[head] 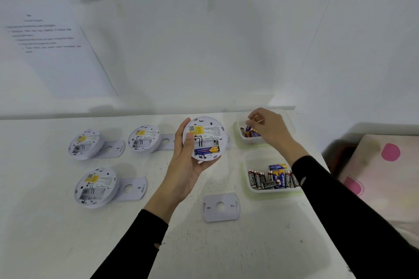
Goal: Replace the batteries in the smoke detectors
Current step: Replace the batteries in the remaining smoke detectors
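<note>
I see the left hand [184,165] gripping a round white smoke detector [205,138] above the white desk [181,244], back side turned up toward the camera and tilted a little away, thumb pressed on its left rim and fingers cupped beneath. Its back carries a yellow label near the top, printed text beside it, and an open battery bay in the lower half. One blue and yellow battery [207,150] lies in that bay, long axis running left to right across the disc; the slot above it looks bare. The right hand [269,128] reaches over the far tub [249,133] at the desk's back right, fingertips pinched on a small blue battery [248,128], which stands steeply with its upper end in the fingers; I cannot tell which end is its positive one. Just nearer me sits a second tub [272,179] filled with batteries, mostly black and red ones lying side by side with their long axes running roughly front to back, plus two blue and yellow ones. Three more detectors [96,186] lie back up on the left of the desk with open bays, each leaning on a grey mounting plate. A separate plate [221,207] lies flat below the held detector.
</note>
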A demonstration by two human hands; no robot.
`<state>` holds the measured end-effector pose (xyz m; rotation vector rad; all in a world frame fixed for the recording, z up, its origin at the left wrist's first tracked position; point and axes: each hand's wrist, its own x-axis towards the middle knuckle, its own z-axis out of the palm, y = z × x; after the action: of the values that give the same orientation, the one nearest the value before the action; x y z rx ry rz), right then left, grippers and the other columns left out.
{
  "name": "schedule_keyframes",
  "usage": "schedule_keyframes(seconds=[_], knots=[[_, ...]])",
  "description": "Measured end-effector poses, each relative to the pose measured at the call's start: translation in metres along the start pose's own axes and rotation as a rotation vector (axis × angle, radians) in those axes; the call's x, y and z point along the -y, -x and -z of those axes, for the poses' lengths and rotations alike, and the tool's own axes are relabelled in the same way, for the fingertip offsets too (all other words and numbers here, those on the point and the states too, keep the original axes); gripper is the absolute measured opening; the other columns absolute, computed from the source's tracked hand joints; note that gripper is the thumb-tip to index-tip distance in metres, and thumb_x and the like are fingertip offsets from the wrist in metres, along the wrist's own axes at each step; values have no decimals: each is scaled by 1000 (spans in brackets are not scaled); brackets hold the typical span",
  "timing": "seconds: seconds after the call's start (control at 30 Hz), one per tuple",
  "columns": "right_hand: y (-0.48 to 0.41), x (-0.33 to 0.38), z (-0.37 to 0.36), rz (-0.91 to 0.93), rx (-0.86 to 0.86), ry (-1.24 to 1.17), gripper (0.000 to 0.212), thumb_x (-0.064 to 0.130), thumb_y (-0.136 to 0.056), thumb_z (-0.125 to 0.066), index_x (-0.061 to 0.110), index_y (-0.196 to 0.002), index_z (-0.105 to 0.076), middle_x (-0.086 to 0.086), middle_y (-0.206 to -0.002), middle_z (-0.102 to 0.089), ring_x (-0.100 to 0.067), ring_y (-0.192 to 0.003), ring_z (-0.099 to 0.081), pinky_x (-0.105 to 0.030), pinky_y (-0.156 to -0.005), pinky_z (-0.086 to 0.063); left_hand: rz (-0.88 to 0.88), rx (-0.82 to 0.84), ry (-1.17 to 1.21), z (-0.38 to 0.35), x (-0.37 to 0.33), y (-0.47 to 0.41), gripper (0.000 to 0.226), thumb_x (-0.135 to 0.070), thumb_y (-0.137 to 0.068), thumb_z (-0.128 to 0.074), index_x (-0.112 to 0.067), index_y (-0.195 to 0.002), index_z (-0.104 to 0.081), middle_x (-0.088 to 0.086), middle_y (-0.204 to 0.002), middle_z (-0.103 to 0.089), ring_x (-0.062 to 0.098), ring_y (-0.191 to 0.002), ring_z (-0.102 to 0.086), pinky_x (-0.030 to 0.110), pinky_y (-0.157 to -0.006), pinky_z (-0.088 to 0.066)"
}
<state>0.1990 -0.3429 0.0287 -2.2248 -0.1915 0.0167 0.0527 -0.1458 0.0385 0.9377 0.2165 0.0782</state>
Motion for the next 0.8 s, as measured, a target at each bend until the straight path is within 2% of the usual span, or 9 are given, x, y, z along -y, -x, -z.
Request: schedule_keyframes(seconds=[0.07, 0.1, 0.13, 0.2, 0.27, 0.33, 0.4, 0.53, 0.8], knots=[[20, 13, 2, 7, -151, -197, 10, 23, -93, -62, 18, -100, -67, 1, -92, -68, -16, -76, -67, -13, -68, -52, 3, 0, 3, 0, 2, 0, 34, -25, -104, -39, -40, -133, -51, -6, -122, -68, 23, -112, -69, 54, -90, -57], [31, 22, 2, -16, -170, -342, 14, 21, -96, -57, 18, -105, -67, 2, -92, -66, -19, -77, -69, -22, -74, -57, 6, 1, 2, -1, 3, 0, 34, -25, -104, -39, -40, -133, -51, -5, -124, -67, 24, -113, -68, 54, -90, -56], [42, 31, 2, -70, -140, -509, 19, 17, -99, -51, 17, -112, -65, 1, -91, -63, -21, -75, -69, -31, -75, -59, 10, 4, 0, -1, 4, 1, 35, -25, -104, -40, -40, -134, -50, -3, -127, -65, 25, -115, -67, 55, -91, -56], [63, 46, 3, -191, 2, -707, 30, 11, -102, -43, 15, -128, -58, 0, -89, -56, -17, -66, -62, -33, -70, -56, 12, 3, -1, -2, 6, 1, 37, -26, -103, -40, -39, -138, -47, -1, -132, -62, 26, -118, -65, 54, -92, -56], [77, 53, 3, -206, 147, -629, 41, 6, -100, -42, 18, -139, -49, 3, -88, -59, -11, -67, -57, -26, -77, -49, 2, 1, -9, -3, 7, 1, 38, -25, -104, -40, -38, -139, -46, -1, -134, -61, 26, -118, -65, 53, -91, -57], [89, 58, 1, -78, 202, -503, 45, 5, -99, -46, 25, -139, -48, 8, -94, -66, -6, -82, -65, -19, -88, -47, -10, -4, -25, -3, 7, 1, 36, -24, -105, -39, -38, -138, -46, -1, -133, -62, 25, -117, -66, 52, -89, -58], [99, 62, -2, 41, 136, -513, 34, 6, -95, -56, 23, -124, -58, 7, -103, -69, -6, -98, -67, -18, -89, -50, -23, -15, -33, -3, 7, 2, 36, -23, -105, -40, -37, -137, -46, -2, -130, -64, 25, -114, -67, 53, -87, -58], [112, 68, -13, 193, -26, -449, 10, 12, -81, -76, 13, -90, -72, 4, -87, -74, -6, -78, -69, -15, -71, -53, -58, -30, -32, -4, 7, 4, 37, -21, -105, -41, -34, -139, -45, 0, -125, -67, 26, -111, -69, 52, -84, -59], [122, 71, -48, 664, -258, -13, 18, 7, -83, -70, 4, -100, -75, -6, -92, -61, -8, -83, -58, -16, -75, -50, -45, -6, -36, -8, 13, 9, 36, -21, -106, -38, -35, -139, -44, 10, -126, -67, 26, -114, -67, 37, -80, -59]])
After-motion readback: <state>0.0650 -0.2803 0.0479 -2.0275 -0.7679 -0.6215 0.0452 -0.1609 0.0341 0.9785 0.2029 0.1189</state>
